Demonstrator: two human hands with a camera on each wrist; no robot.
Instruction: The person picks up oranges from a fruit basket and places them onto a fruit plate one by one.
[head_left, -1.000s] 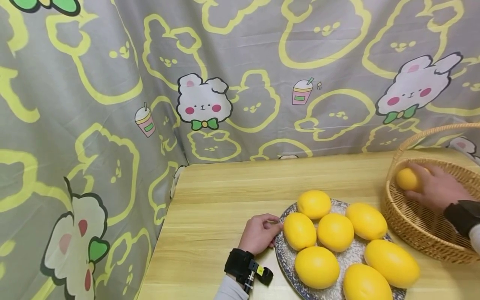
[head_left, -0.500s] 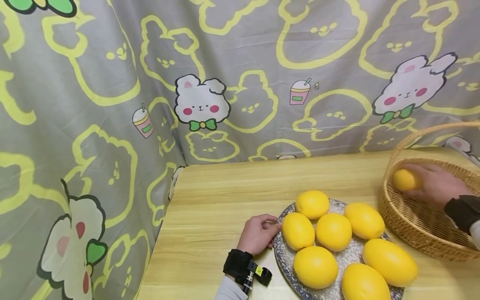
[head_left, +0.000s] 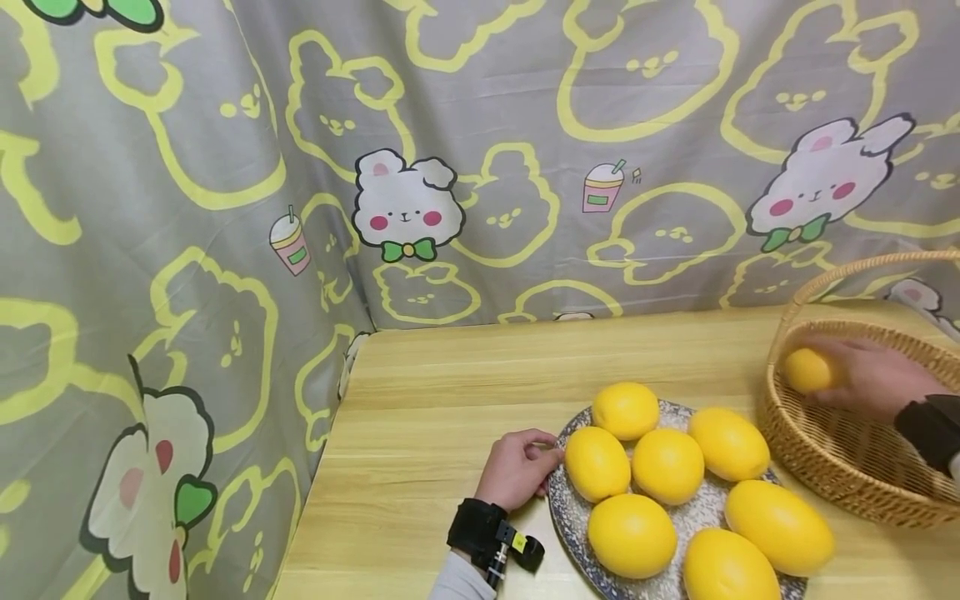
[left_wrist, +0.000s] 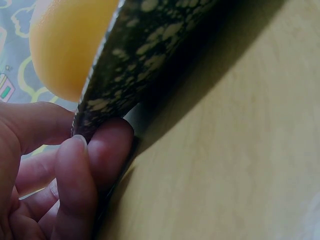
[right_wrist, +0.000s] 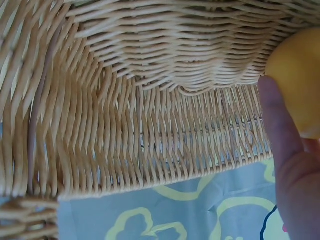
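Several yellow lemons [head_left: 667, 467] lie on a speckled dark-blue and white plate [head_left: 708, 507]. My left hand [head_left: 516, 468] pinches the plate's left rim; in the left wrist view, the fingers [left_wrist: 75, 165] grip that edge, slightly above the table. Over to the right, my right hand [head_left: 877, 382] reaches into a wicker basket [head_left: 817, 479] and holds another lemon [head_left: 808, 371] near its left inner wall. A digit pressed against this lemon [right_wrist: 297, 80] shows in the right wrist view; the hand's far side is hidden.
The basket's tall arched handle [head_left: 847, 268] rises over its back. A light wood table [head_left: 435, 375] lies under everything. A grey curtain [head_left: 495, 108] with yellow cartoon outlines hangs behind and on the left.
Within the basket, my right hand has moved slightly left and lower with the lemon. My left hand and the plate have stayed in place.
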